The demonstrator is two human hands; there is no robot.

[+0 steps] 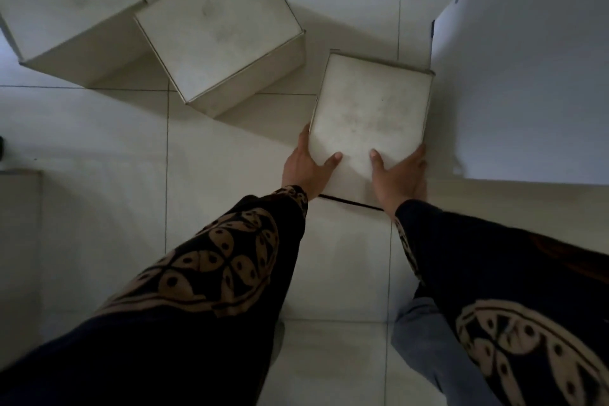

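A white rectangular box (370, 109) stands on the tiled floor in the middle right of the head view. My left hand (304, 165) grips its near left corner, thumb lying on the top face and fingers down the left side. My right hand (400, 176) holds the near right corner the same way, thumb on top, fingers wrapped round the right edge. Both arms wear dark sleeves with a tan pattern.
Two larger white boxes, one (220, 26) angled at centre left and one (69, 3) at the far left, stand on the floor (99, 148). A big white board or surface (527, 76) fills the right side, close to the held box.
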